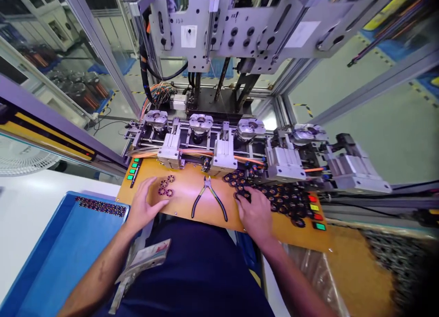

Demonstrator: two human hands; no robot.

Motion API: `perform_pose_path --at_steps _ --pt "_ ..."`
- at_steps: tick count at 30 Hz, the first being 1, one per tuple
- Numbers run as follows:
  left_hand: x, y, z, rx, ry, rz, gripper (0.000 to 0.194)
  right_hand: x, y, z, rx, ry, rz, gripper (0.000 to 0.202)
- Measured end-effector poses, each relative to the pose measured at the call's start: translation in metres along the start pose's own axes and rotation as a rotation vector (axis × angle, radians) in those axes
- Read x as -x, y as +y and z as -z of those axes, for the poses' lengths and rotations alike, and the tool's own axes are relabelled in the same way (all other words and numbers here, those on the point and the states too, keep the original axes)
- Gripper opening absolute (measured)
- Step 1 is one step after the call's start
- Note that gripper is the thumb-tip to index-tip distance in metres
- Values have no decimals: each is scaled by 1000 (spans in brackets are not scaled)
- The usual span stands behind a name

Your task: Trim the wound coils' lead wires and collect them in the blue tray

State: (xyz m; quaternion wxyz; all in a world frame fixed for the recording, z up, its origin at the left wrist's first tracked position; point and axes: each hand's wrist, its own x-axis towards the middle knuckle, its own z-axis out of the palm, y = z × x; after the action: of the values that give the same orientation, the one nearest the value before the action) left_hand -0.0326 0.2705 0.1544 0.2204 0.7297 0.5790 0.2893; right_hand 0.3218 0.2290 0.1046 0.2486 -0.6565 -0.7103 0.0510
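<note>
On the orange work surface [185,200], my left hand [146,205] rests with thumb and fingers apart, holding nothing, just left of several small copper-wound rings [166,186]. My right hand [255,214] reaches to the edge of a pile of dark round parts [283,200], its thumb and fingers closed around one dark round part [244,195]. Between my hands lie pliers [209,196] with dark handles spread and jaws pointing away from me.
Beyond the surface stands a machine with metal fixtures [200,123] in a row. A blue tray [68,257] with rows of small rings is at left. Green buttons [130,176] sit at the left edge, coloured buttons [314,208] at the right. More dark parts lie at far right.
</note>
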Motion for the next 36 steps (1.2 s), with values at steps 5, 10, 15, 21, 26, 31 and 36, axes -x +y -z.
perform_pose_path --at_steps 5,10,15,21,26,31,36 --pt "-18 59 10 272 -196 -113 41 -14 -36 22 -188 96 194 14" --pt "-37 107 3 708 -516 -163 36 -33 -101 56 -575 177 367 33" --pt "-33 108 7 580 -196 -246 34 -56 -127 58 -865 -6 279 24" --pt "-32 99 8 499 69 -328 34 -74 -139 47 -997 -120 170 12" --pt "-32 82 9 469 126 -346 38 -93 -143 52 -960 -241 224 10" --pt "-15 23 -2 296 191 -14 49 -166 -145 64 -743 -334 456 12" --pt "-4 -26 -34 277 160 117 64 -275 -163 38 -460 -153 605 15"
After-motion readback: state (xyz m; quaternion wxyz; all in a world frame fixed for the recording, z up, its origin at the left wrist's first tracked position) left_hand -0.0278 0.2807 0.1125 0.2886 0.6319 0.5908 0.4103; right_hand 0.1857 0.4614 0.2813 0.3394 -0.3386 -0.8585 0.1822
